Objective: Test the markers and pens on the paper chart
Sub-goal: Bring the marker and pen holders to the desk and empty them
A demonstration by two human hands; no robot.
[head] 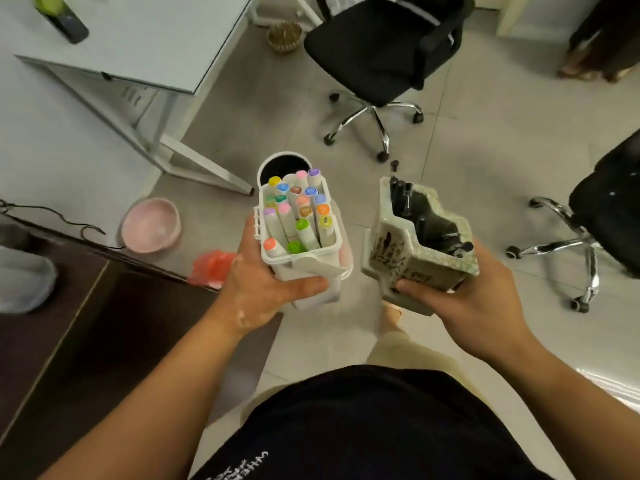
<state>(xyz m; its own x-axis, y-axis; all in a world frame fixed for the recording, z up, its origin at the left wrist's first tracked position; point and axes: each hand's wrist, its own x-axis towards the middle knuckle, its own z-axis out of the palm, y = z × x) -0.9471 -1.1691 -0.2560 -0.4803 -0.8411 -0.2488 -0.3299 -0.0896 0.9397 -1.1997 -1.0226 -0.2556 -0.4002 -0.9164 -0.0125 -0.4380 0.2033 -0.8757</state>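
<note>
As a chair (pixel 377 46), desk (pixel 156 39) and pink bowl (pixel 150 225) crowded the floor (pixel 277 109) ahead, the left hand (pixel 263 289) gripped a marker box (pixel 311 268), the right hand (pixel 474 296) a pen holder (pixel 384 251), each curled around its load.

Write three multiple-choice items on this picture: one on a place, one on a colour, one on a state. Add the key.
1. The coloured-cap markers stand in: A a white case; B a drawer; C a backpack.
2. The bowl is: A blue; B pink; C green.
3. The right hand: A hangs empty; B presses a desk; C holds the ceramic pen holder.
Key: 1 A, the caps rise from the case that the left hand holds; 2 B, its inside is pale pink; 3 C, its thumb lies across the holder's side.
</note>
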